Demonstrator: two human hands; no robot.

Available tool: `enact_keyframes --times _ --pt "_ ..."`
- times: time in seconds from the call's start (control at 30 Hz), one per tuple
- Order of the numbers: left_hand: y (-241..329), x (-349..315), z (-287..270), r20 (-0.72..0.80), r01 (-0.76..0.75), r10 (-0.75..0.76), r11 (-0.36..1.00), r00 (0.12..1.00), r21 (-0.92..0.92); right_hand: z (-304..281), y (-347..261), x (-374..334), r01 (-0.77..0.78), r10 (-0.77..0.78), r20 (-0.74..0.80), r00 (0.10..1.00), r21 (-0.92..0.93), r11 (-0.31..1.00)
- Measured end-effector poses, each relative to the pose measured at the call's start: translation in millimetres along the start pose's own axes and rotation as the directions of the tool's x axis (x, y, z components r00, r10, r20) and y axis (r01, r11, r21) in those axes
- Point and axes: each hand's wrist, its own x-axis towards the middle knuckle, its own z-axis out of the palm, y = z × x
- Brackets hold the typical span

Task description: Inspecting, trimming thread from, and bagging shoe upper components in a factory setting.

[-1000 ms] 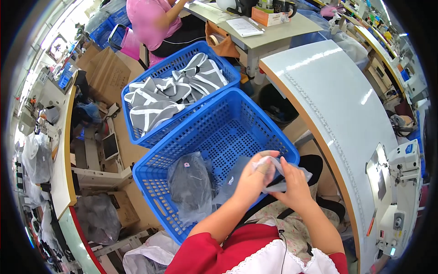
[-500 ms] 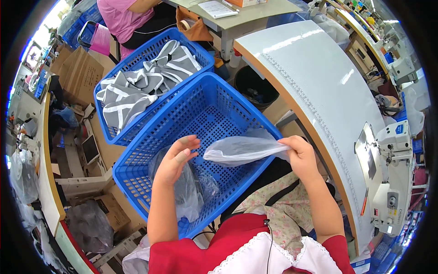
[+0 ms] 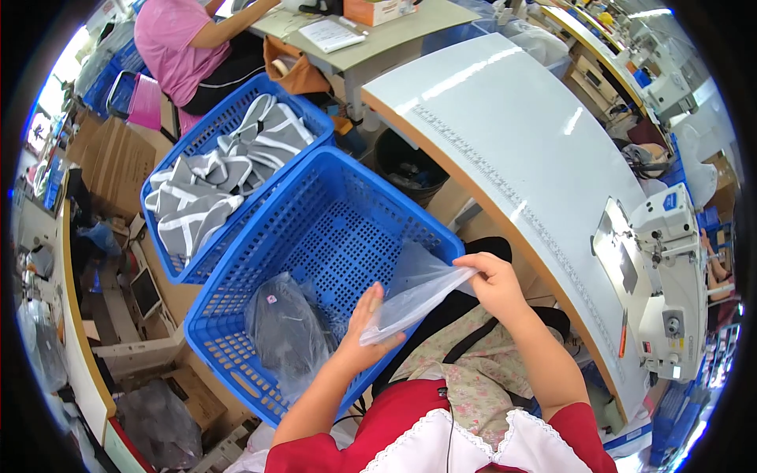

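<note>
A clear plastic bag (image 3: 418, 303) is stretched between my hands above the near right side of the blue basket (image 3: 394, 189). My right hand (image 3: 497, 285) pinches its upper right corner between thumb and fingers. My left hand (image 3: 361, 335) is at the bag's other end, touching it, with thumb and fingers spread on either side of the film. Inside the basket, on its left side, lies another clear plastic bag (image 3: 288, 327) with something dark grey in it; the contents cannot be made out.
Beyond stands a second blue basket (image 3: 177, 264) heaped with grey, white-edged fabric pieces (image 3: 229, 173). To the right are a white table (image 3: 512, 118) and a sewing machine (image 3: 666, 276). A black bin (image 3: 406, 169) sits under the table edge. A person in pink (image 3: 177, 47) sits at the far left.
My left hand has moved right and down from beside the bag to its end. The bag now slants between both hands. The whole view has shifted slightly.
</note>
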Motion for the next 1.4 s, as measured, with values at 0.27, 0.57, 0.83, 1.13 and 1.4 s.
enact_keyframes --times 0.27,0.57,0.83,1.13,1.4 --pt "62.8 25.8 -17.5 0.223 -0.530 0.483 0.802 0.847 0.274 -38.1 0.4 9.2 0.243 -0.245 0.063 0.968 -0.489 0.838" --pt "107.6 76.6 13.6 0.359 -0.072 0.529 0.630 0.769 -0.774 -37.6 6.3 9.9 0.225 0.019 0.393 0.919 -0.565 0.794" --pt "103.9 104.6 31.9 0.338 0.397 -0.236 0.719 0.911 -0.571 -54.6 -16.6 -20.5 0.175 -0.090 0.252 0.964 -0.339 0.924" --pt "87.6 103.2 26.1 0.533 0.368 -0.168 0.882 0.829 -0.295 -21.9 -27.2 -4.6 -0.261 0.145 0.317 0.937 0.366 0.893" --pt "96.6 99.6 35.1 0.476 0.103 0.064 0.943 0.877 -0.317 -26.4 -25.2 -5.1 -0.032 0.013 0.241 0.970 0.077 0.996"
